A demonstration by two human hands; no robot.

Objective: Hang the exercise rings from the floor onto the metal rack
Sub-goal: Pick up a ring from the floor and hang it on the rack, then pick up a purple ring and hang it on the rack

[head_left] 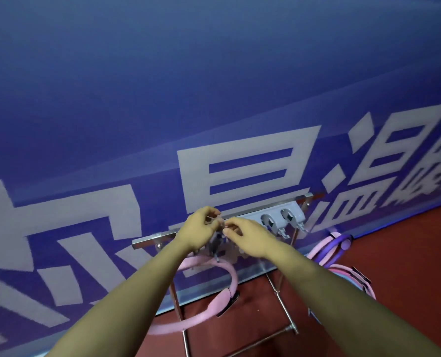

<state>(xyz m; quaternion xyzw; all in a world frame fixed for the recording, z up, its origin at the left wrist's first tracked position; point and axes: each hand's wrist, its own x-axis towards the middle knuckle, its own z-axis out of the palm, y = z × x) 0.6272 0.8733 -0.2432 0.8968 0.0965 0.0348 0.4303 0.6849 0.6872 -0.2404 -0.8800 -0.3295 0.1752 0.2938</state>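
While your two hands meet at the top bar of the metal rack, the fingers of your left hand curl in at a grey clip on the bar, and those of your right hand curl toward the same spot, fingertips almost touching the left ones. What exactly each hand pinches cannot be told, since the frame is blurred there and the hands cover the clip's top. Directly below your fingers one pink ring hangs from that clip, its loop dropping down between your forearms and passing behind the rack's leg; a padded pink grip with a black edge sits on its right side. Just to the right of your right hand, two more grey clips stand on the bar, both with nothing hanging from them. You have three clips in view in all. Farther right, well apart from your hands, a heap of rings lies on the red floor against the wall: at least one purple and two pink can be made out, though the exact count is unclear. Behind the rack runs a blue wall bearing large white characters.
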